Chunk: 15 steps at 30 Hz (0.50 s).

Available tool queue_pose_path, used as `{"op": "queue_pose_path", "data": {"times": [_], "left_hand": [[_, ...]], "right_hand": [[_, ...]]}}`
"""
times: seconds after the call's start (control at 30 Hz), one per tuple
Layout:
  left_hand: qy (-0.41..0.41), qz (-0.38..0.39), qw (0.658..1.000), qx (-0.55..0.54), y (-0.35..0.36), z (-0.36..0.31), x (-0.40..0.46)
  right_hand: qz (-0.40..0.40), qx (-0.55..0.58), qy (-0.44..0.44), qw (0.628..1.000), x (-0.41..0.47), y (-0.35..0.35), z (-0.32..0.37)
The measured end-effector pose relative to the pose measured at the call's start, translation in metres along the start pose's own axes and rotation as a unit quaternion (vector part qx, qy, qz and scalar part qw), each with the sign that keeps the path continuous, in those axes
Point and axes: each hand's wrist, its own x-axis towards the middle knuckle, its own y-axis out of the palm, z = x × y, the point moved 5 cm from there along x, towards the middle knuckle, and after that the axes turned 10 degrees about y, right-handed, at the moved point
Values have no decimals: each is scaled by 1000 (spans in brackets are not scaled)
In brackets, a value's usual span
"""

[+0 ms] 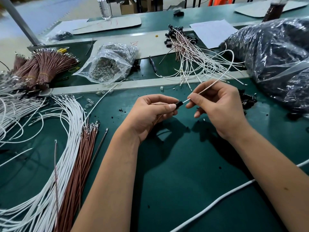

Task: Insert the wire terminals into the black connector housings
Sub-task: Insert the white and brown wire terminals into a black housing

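My left hand (150, 113) pinches a small black connector housing (179, 104) between thumb and fingers, above the green mat. A thin brown wire (156, 121) hangs from under that hand. My right hand (219, 106) pinches a white wire (210, 86) near its end, and the wire's tip meets the housing's right opening. The white wire arcs up and back over the bench. Loose white wires (66, 131) and brown wires (83, 156) with metal terminals lie fanned out at the left.
A heap of finished wires with black housings (184, 47) lies at the back. A clear bag of metal terminals (108, 64) and bundled brown wires (48, 67) sit back left. A large dark plastic bag (275, 56) fills the right. A thick white cable (217, 200) crosses the near right.
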Motion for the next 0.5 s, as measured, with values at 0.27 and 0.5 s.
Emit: {"op": "queue_pose_path", "data": {"times": [0.27, 0.5], "left_hand": [[11, -2, 1000, 17, 8, -1, -2], [21, -34, 999, 17, 8, -2, 1]], "right_hand": [[17, -18, 16, 1000, -1, 1, -1], [-22, -8, 75, 997, 2, -4, -7]]}}
